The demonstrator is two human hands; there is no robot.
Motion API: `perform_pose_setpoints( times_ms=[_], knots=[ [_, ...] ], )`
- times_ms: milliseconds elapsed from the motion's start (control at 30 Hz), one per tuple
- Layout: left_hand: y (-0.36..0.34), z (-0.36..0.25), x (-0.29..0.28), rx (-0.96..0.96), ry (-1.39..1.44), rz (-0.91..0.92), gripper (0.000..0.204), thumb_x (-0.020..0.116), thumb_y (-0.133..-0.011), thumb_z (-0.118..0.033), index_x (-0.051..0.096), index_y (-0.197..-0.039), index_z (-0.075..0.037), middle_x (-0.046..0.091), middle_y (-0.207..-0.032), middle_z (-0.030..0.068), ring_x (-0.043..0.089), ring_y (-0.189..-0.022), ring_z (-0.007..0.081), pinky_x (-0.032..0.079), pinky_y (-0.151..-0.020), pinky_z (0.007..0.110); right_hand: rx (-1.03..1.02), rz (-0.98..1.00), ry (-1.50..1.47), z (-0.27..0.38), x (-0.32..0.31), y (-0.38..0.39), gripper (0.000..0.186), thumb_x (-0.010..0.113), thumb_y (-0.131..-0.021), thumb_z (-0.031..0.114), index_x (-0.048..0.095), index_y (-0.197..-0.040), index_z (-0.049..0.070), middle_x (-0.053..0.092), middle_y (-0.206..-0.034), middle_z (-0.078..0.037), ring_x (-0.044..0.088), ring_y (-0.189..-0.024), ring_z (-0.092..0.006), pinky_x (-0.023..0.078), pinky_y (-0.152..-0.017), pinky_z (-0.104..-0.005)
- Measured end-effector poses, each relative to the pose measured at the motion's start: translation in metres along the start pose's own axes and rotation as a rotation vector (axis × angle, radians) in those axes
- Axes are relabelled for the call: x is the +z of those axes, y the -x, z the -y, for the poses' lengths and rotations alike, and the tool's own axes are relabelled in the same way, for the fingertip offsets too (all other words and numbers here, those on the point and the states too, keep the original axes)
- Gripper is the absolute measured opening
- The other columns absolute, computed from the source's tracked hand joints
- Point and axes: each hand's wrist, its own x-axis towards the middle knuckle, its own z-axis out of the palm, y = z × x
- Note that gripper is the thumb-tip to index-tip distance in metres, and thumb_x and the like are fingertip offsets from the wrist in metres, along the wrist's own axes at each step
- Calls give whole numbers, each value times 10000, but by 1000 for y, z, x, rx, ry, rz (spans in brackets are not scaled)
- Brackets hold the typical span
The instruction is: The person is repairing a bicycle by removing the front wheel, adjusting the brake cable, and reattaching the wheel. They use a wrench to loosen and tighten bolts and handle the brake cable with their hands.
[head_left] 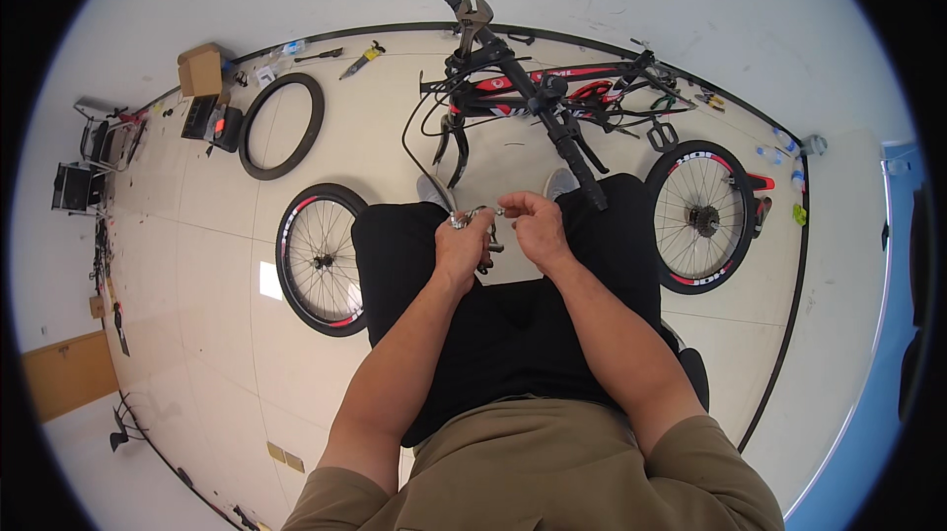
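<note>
Over the gap between my knees, my left hand (460, 253) is closed round a small silver and dark metal bicycle part (496, 247). Its exact kind is too small to make out. My right hand (540, 233) is beside it, with thumb and forefinger pinched near the part's upper end; whatever they grip is hidden. Beyond my hands lies a red and black bicycle frame (493, 84) without wheels. Its handlebar (520, 75) points toward my right knee, and an adjustable wrench (473, 16) rests near the far grip.
A spoked wheel (283, 245) lies by my left knee, another wheel (650, 235) by my right. Farther left are a loose tyre (314, 122), a black toolbox (200, 117) and a cardboard box (200, 68). Plastic bottles (786, 141) and pliers (710, 100) lie along the wall.
</note>
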Motion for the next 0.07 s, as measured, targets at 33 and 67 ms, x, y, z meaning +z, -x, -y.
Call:
perform_pose_setpoints(
  times_ms=[33, 67],
  knots=[
    [0, 0, -1, -3, 5, 3, 226, 685, -929, -242, 578, -904, -44, 501, -618, 24, 447, -493, 135, 403, -474, 307, 1, 11, 24, 1, 0, 0, 480, 396, -737, -82, 702, -1100, -13, 707, -1055, -114, 634, -990, -205, 496, -931, -323],
    [-1, 1, -2, -7, 11, 5, 234, 693, -923, -244, 578, -912, -40, 502, -618, 26, 448, -494, 135, 406, -476, 311, 2, 22, 48, 1, 0, 1, 485, 399, -740, -81, 703, -1110, -5, 706, -1060, -115, 634, -992, -206, 496, -935, -322]
  ],
)
